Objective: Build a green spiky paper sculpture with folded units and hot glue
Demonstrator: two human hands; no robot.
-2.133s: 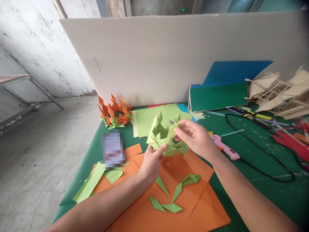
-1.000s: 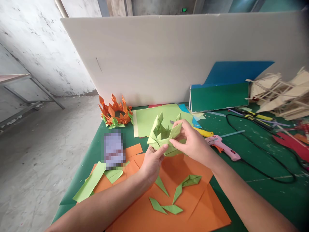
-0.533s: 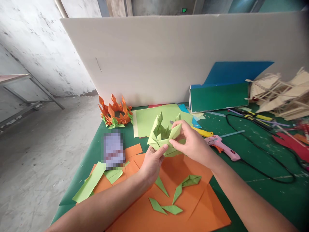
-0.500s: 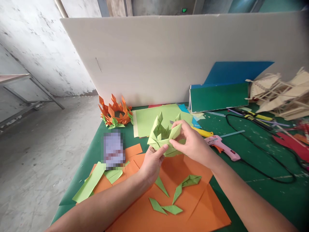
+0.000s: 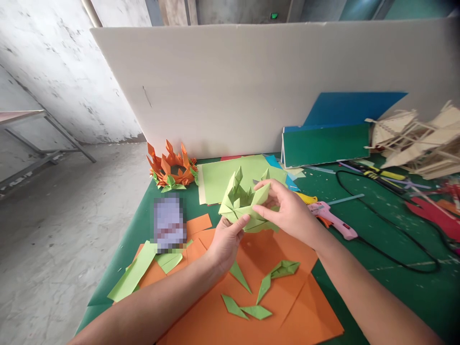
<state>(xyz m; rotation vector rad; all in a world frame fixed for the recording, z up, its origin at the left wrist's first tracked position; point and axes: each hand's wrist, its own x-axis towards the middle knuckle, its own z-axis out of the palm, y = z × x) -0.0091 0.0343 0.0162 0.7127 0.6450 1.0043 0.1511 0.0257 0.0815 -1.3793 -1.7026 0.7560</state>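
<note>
A light-green folded paper crown (image 5: 237,207) with pointed tips is held up between both hands. My left hand (image 5: 227,242) is closed on its lower near edge, thumb pressed against the paper. My right hand (image 5: 282,203) pinches a pointed piece at the crown's right side; some of its fingers are hidden behind the paper. Below the hands, several folded green paper leaves (image 5: 256,312) lie on large orange paper sheets (image 5: 305,311). An orange paper crown (image 5: 172,167) with green leaves stands at the table's far left.
A pink glue gun (image 5: 334,220) with a black cord lies right of my hands, near a yellow-handled cutter (image 5: 308,198). Green paper sheets (image 5: 212,179) lie behind the crown. A blurred-out purple item (image 5: 169,223) is at left. A white board (image 5: 230,86) stands behind.
The green crown and both hands hold nearly the same place. My right hand has shifted very slightly to the right; its grip looks the same.
</note>
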